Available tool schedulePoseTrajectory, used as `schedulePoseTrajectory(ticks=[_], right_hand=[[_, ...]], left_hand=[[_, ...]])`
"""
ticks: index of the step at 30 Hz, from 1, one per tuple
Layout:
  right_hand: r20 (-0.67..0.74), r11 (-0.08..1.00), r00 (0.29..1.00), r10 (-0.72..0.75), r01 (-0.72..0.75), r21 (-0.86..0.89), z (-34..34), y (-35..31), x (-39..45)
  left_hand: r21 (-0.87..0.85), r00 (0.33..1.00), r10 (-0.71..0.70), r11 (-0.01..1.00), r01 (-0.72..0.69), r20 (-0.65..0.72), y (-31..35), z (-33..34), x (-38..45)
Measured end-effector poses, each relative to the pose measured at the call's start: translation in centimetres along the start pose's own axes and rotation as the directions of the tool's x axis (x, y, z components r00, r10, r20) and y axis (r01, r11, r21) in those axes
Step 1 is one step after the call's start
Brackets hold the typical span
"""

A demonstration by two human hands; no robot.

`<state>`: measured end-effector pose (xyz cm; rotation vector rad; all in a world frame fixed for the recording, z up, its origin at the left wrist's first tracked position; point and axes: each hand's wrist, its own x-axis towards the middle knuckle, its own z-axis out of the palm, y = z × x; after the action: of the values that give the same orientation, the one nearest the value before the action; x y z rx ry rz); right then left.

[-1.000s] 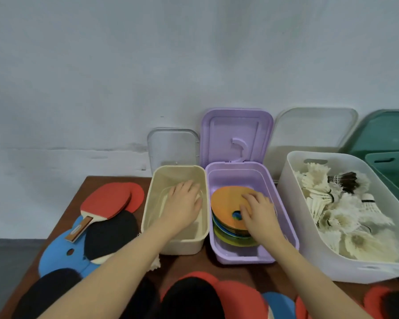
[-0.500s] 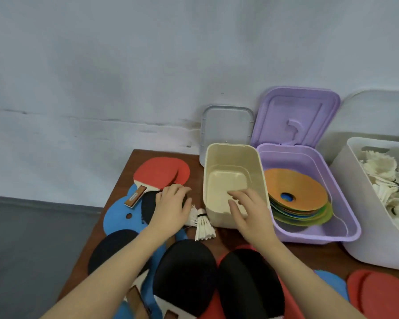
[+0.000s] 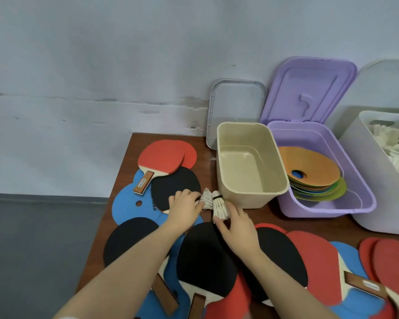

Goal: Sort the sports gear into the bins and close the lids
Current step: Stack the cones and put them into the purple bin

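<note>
Two shuttlecocks lie on the brown table point(image 3: 124, 180) just in front of the cream bin point(image 3: 251, 162), at its 7 o'clock corner. The left hand point(image 3: 184, 207) reaches over a black paddle point(image 3: 171, 188), its curled fingertips point(image 3: 194, 196) closing on the feathers of the left shuttlecock point(image 3: 206, 201), which sticks out at the hand's 3 o'clock. The right hand point(image 3: 237, 229) sits at 5 o'clock of the upright right shuttlecock point(image 3: 219, 207); thumb and fingers are loosely curved and touch its skirt at the lower edge, though a firm grip cannot be told. The cream bin holds nothing visible. At its 3 o'clock the purple bin point(image 3: 355, 203) holds flat coloured discs point(image 3: 309, 173), lid point(image 3: 309, 88) raised. Paddles in red, black and blue cover the near table.
</note>
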<state>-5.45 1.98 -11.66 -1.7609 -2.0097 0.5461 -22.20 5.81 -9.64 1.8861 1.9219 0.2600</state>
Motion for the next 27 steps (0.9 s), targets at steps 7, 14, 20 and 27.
schedulePoseTrajectory(ticks=[7,14,20,27], right_hand=[[-0.055,0.984,0.997,0.051,-0.041,0.175,-0.1,-0.7,0.3],[-0.15,0.977,0.989,-0.012,0.044,0.209,-1.9,-0.3,-1.4],[-0.159,0.963,0.986,-0.059,0.098,0.252,-3.5,-1.2,-2.7],[-0.239,0.918,0.942,-0.236,0.296,0.262,-8.3,-0.5,-2.8]], left_hand=[[-0.168,0.99,0.027,0.985,-0.05,-0.139,0.3,0.2,0.9],[-0.35,0.972,0.017,0.931,-0.101,-0.235,-0.5,-0.8,-1.0],[-0.431,0.942,0.026,0.885,-0.177,-0.333,-1.0,-3.3,-3.2],[-0.356,0.85,0.04,0.897,-0.263,-0.526,2.7,-5.8,-6.0]])
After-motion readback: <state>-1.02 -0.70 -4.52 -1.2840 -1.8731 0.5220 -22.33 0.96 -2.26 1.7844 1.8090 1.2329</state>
